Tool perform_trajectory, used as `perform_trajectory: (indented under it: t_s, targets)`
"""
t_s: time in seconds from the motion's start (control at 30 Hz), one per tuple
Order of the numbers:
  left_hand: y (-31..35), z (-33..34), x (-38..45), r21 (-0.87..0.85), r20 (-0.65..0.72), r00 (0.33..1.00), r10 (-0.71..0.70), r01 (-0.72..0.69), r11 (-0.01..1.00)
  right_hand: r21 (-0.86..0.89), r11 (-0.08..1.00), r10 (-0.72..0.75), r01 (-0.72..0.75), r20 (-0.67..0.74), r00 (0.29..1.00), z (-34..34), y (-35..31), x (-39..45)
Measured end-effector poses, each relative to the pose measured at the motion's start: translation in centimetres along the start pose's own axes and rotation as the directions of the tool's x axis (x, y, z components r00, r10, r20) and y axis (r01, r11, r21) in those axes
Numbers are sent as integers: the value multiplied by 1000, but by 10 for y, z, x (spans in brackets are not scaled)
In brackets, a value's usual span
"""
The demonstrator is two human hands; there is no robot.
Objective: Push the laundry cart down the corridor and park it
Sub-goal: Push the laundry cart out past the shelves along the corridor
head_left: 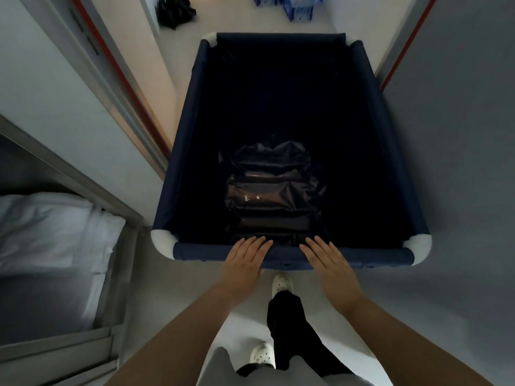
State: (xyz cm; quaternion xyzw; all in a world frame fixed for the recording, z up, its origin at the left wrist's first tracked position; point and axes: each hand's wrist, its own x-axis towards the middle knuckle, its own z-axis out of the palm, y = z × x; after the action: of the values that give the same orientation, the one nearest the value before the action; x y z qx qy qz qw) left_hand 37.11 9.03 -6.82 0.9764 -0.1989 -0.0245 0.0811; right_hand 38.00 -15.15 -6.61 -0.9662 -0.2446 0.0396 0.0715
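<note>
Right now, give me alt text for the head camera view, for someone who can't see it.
Both hands, left hand and right hand, rest flat and open on the near rim of a navy fabric laundry cart holding a black plastic bag. The cart fills a narrow corridor, with white bedding shelved on the left and the person's white clogs below.

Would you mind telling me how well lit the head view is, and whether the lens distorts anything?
Head view: dim overall; the laundry cart interior is nearly black, with only faint glints on the black bag. The floor ahead is brighter. Wide-angle distortion splays the walls outward, and both forearms look stretched.
</note>
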Motion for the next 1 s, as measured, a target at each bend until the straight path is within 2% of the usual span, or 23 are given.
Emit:
perform_trajectory:
  t_s: [0.27,0.57,0.77,1.0]
  targets:
    - [-26,-14,65,35,103,994,-47,44,998,100,994,-44,41,35,998,2,37,66]
    - [-67,-19,155,71,163,981,-110,99,993,160,985,-63,67,-27,998,-14,77,157]
    - [-96,-23,219,88,116,986,-120,110,990,136,988,-66,71,-36,997,-27,107,218]
    - [-131,-32,287,98,142,981,-132,119,988,106,992,-64,71,-67,996,-45,133,292]
